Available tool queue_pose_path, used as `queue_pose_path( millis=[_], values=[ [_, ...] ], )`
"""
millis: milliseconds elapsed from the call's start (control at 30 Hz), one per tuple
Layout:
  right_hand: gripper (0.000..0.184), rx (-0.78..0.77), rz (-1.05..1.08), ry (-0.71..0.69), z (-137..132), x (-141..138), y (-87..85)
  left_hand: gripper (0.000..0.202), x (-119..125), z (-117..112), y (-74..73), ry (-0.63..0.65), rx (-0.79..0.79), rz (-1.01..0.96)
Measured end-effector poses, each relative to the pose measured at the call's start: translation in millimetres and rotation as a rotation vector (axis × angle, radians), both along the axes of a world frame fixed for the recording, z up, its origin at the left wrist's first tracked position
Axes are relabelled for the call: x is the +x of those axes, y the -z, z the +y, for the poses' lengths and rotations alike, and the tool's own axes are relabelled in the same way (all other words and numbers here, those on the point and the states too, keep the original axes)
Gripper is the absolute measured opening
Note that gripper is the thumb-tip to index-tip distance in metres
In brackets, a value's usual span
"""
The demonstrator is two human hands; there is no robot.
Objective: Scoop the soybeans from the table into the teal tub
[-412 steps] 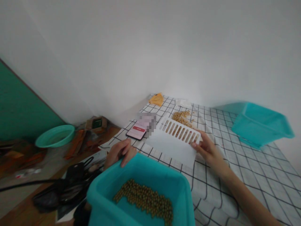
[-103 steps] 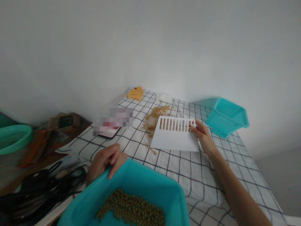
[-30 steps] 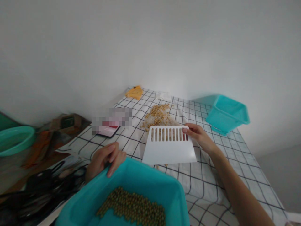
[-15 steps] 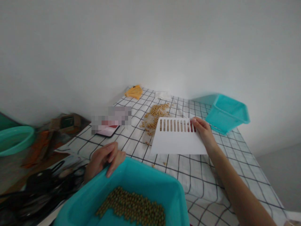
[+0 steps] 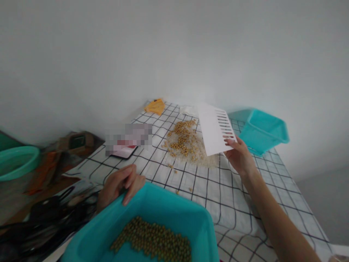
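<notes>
My left hand (image 5: 120,185) grips the far rim of a teal tub (image 5: 163,207) that holds a layer of green beans (image 5: 152,242). My right hand (image 5: 240,156) holds a white slotted plastic board (image 5: 215,129) by its slotted end, lifted off the cloth and turned towards the wall. Under it a heap of yellow beans (image 5: 184,142) mixed with small white grains lies on the checked tablecloth (image 5: 245,203). A few stray beans lie nearer to me on the cloth.
A second teal tub (image 5: 263,131) stands at the far right by the wall. A phone (image 5: 125,149) lies left of the heap, an orange cloth (image 5: 155,106) at the far corner. A green basin (image 5: 16,160) and dark cables (image 5: 51,218) lie left of the table.
My right hand has lifted the white board off the cloth and swung it up and to the right, uncovering the bean heap. My left hand has stayed on the tub rim.
</notes>
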State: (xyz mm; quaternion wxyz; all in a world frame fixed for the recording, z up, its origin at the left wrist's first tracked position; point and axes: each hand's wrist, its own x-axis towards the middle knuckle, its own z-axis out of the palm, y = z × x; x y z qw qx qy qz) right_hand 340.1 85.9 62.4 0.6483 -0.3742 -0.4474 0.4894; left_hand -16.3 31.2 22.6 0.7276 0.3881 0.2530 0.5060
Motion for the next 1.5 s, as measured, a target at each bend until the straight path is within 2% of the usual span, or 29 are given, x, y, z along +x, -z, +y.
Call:
queue_pose_path(
  millis=[100, 167, 233, 367, 467, 600, 667, 833, 1033, 1267, 1433, 1500],
  values=[
    [0.027, 0.048, 0.063, 0.106, -4.3, 0.2, -1.4, 0.041, 1.0, -0.9, -1.0, 0.004, -0.003, -0.009],
    [0.029, 0.016, 0.069, 0.169, -6.4, 1.7, -3.3, 0.041, 2.0, -1.5, -1.4, 0.002, -0.006, -0.021],
    [0.030, -0.017, 0.025, 0.169, -7.5, 1.8, -5.6, 0.041, 2.9, -1.8, -1.7, -0.004, -0.009, -0.029],
    [0.036, -0.042, -0.084, 0.022, -8.7, -3.3, -7.7, 0.041, 3.2, -1.8, -1.9, -0.008, -0.009, -0.021],
    [0.037, -0.153, -0.115, -0.092, -12.5, -7.6, -5.9, 0.041, 2.7, -1.6, -1.7, -0.002, -0.017, -0.026],
    [0.031, -0.241, -0.263, -0.396, -21.0, -12.1, -5.3, 0.041, 2.5, -1.6, -1.3, 0.008, -0.022, -0.039],
    [0.029, -0.258, -0.352, -0.501, -23.8, -14.3, -6.5, 0.041, 2.5, -1.7, -1.4, 0.010, -0.011, -0.047],
    [0.026, -0.229, -0.497, -0.648, -22.1, -17.2, -5.8, 0.042, 2.5, -1.9, -1.5, -0.002, -0.006, -0.017],
    [0.025, -0.179, -0.449, -0.758, -17.7, -19.3, 2.5, 0.041, 1.0, -0.9, -0.2, -0.005, -0.010, -0.013],
    [0.032, -0.239, -0.380, -0.689, -19.5, -20.2, 2.0, 0.041, 0.2, -0.7, -0.7, 0.004, -0.018, -0.012],
    [0.034, -0.223, -0.371, -0.524, -22.8, -20.5, -6.1, 0.040, 0.4, -0.5, -2.6, 0.018, -0.018, -0.033],
    [0.035, -0.198, -0.376, -0.507, -21.9, -21.7, -6.5, 0.039, 0.0, -0.1, -2.8, 0.020, -0.023, -0.035]
  ],
)
